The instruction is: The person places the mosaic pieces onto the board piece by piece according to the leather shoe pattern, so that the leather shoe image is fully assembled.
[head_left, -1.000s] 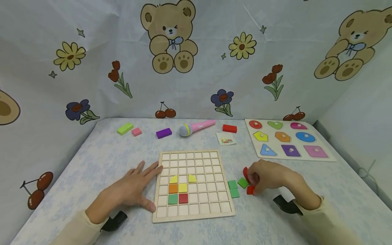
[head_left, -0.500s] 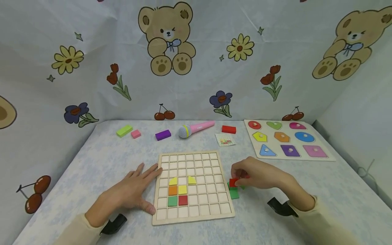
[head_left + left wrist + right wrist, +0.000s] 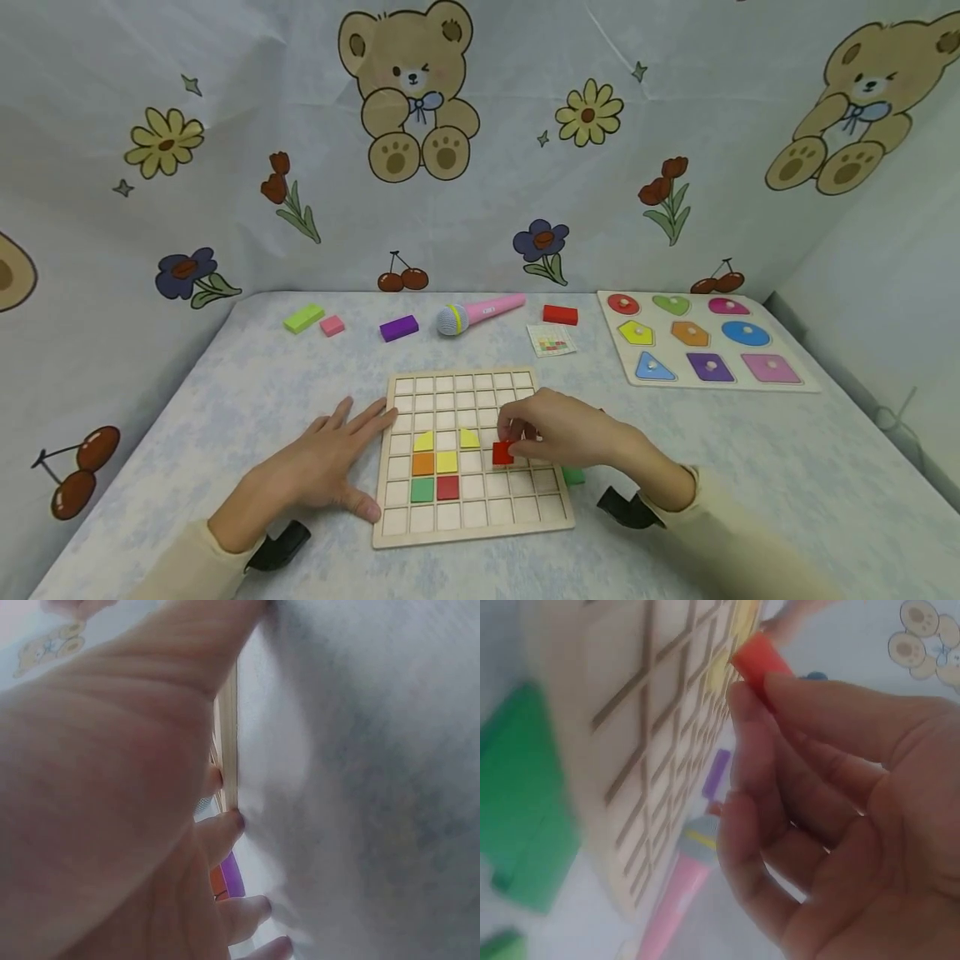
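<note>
A wooden grid board point(image 3: 472, 392) lies flat on the table, with yellow, orange, green and red tiles point(image 3: 436, 473) set in its lower left cells. My right hand point(image 3: 558, 429) hovers over the board's right half and pinches a small red tile point(image 3: 502, 453) between thumb and fingers; the same red tile point(image 3: 759, 661) shows in the right wrist view above the grid board point(image 3: 660, 735). My left hand point(image 3: 330, 462) lies flat on the table with fingers straight, touching the board's left edge point(image 3: 229, 750). A green tile point(image 3: 574, 476) peeks out beside the board under my right wrist.
Along the back lie a lime block point(image 3: 303, 317), pink block point(image 3: 332, 326), purple block point(image 3: 399, 327), pink toy microphone point(image 3: 480, 313), red block point(image 3: 560, 314) and a pattern card point(image 3: 552, 340). A shape puzzle board point(image 3: 705, 342) sits at the back right. Printed cloth walls enclose the table.
My right hand has lifted a red tile from the pile right of the board and carried it left over the grid. The left hand has stayed put.
</note>
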Motion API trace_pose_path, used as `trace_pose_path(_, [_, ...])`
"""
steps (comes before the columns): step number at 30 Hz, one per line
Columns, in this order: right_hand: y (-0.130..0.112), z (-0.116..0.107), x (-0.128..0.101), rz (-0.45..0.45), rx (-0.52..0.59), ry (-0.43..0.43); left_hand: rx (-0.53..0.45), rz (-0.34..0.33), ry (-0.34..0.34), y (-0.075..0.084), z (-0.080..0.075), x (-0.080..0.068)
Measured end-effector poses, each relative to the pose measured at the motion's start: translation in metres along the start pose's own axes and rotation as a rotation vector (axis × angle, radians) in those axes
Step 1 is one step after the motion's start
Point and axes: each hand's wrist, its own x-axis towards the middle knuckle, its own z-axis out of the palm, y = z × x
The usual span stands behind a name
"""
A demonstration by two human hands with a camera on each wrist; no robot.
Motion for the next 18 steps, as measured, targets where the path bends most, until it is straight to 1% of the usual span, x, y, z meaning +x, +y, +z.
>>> trace_pose_path(2, [-0.005,0.004,0.005,-0.002,-0.01,0.012,0.001,-0.001,-0.001,0.0,0.0,0.0])
trace_pose_path(5, [-0.011,0.013,0.011,0.02,-0.016,0.007,0.004,-0.005,-0.005,0.0,0.0,0.001])
trace_pose_path(10, [-0.019,0.027,0.018,0.004,-0.04,-0.007,0.008,-0.011,-0.011,0.0,0.001,0.002])
trace_pose_path(14, [-0.023,0.032,0.02,-0.014,-0.062,0.01,0.015,-0.016,-0.006,0.0,0.001,0.001])
trace_pose_path(18, [-0.025,0.035,0.02,-0.016,-0.074,0.012,0.022,-0.005,0.006,0.0,0.001,0.0])
